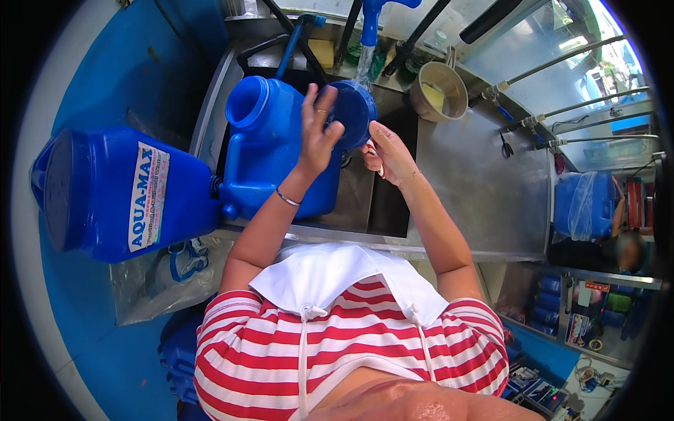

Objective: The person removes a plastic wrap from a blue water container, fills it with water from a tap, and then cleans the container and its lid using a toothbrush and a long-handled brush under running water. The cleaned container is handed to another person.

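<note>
Water runs from a blue faucet (pixel 370 23) onto a round blue plastic lid (pixel 352 113), which my right hand (pixel 388 152) holds by its edge. The same hand also grips a red-and-white striped handle (pixel 375 158); what it belongs to is hidden. My left hand (pixel 318 131) is raised with its fingers apart, just left of the lid, partly blurred; whether it touches the lid I cannot tell. Below and left of it stands a blue plastic water jug (pixel 284 158) with its round mouth uncovered, in the metal sink.
Another blue water jug (pixel 184 189), capped, lies left of the sink. A beige dipper (pixel 438 92) holding a yellow sponge (pixel 433 98) sits at the back of the steel counter (pixel 484 200). Black pipes cross behind the sink. At far right are a person (pixel 624 247) and another blue jug (pixel 584 205).
</note>
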Motion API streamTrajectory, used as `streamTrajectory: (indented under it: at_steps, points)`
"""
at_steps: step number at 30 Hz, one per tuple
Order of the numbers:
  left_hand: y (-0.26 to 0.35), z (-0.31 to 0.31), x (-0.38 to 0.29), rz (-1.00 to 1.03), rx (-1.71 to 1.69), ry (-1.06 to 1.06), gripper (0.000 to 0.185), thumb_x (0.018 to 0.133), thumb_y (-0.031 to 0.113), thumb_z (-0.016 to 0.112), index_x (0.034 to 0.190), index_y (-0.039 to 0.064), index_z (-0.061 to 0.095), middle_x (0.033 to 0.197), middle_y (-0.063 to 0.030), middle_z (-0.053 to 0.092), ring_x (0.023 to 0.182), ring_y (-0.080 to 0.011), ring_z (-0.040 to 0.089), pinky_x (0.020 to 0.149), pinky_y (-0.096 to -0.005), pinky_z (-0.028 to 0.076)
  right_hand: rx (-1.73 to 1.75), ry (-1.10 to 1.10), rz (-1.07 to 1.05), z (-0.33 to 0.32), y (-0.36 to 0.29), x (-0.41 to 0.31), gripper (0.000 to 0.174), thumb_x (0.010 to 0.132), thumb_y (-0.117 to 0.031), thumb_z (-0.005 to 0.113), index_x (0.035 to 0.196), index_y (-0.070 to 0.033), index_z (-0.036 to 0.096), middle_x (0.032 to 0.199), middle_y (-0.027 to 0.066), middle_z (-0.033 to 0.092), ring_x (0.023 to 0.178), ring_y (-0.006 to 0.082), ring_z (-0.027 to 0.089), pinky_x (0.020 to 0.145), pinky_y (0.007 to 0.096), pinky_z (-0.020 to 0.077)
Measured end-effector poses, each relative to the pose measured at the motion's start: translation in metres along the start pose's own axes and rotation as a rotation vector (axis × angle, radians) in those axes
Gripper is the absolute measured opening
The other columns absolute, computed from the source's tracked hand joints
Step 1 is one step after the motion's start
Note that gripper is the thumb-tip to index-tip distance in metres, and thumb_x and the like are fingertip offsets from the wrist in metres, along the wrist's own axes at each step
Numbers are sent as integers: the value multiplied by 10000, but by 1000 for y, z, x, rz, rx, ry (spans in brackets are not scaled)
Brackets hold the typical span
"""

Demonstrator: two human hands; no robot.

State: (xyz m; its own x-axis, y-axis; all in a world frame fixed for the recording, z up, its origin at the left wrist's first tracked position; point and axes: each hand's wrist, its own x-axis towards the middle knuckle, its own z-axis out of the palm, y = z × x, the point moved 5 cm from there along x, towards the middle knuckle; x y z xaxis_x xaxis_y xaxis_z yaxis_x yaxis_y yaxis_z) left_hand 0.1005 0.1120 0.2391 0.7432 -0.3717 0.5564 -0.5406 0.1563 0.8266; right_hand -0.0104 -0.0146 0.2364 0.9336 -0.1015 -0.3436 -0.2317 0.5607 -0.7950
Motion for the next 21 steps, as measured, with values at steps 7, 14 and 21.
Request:
streamTrajectory:
  at_steps: [7, 14, 21]
  points:
    - [-41, -15, -6, -615, -769, -128, 341, 791, 38, 751, 1105, -12, 626, 1123, -112, 673, 1068, -172, 619, 924, -305, 487, -518, 190, -107, -44, -7, 5, 307, 1002, -366, 570, 1097, -83, 642, 714, -6, 564, 488, 44, 445, 443, 203, 363]
    - [-7, -19, 14, -38, 254, -92, 227, 657, -13, 718, 850, 35, 608, 830, -135, 613, 789, -298, 623, 690, -370, 478, -1718, 312, -998, -1, -57, -16, 267, 880, -121, 671, 1115, -236, 721, 752, -7, 632, 713, 153, 609, 676, 335, 414]
    - [1, -16, 15, -90, 287, -107, 201, 689, -19, 702, 860, 4, 599, 809, -142, 586, 767, -334, 615, 702, -338, 481, -1613, 359, -1096, 13, -82, -17, 295, 797, -39, 708, 1057, -170, 752, 733, 77, 614, 622, 238, 600, 591, 361, 466]
